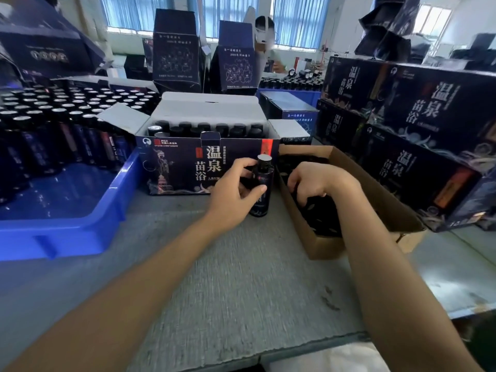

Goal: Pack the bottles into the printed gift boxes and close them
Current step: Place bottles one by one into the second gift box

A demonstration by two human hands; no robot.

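Observation:
A dark printed gift box (177, 165) stands open in the middle of the table, its white flaps up and rows of capped bottles inside. In front of its right corner a dark bottle (262, 181) stands upright on the table; my left hand (236, 191) grips it around the body. My right hand (315, 182) reaches down into a brown cardboard carton (357, 183) full of small black pieces, its fingers curled among them. What the fingers hold is hidden.
A blue plastic tray (67, 218) with several dark bottles sits at left. Closed printed gift boxes (418, 124) are stacked at right, behind the carton. More open boxes stand at the back, where a person (264, 38) works. Grey table surface (228, 264) lies in front.

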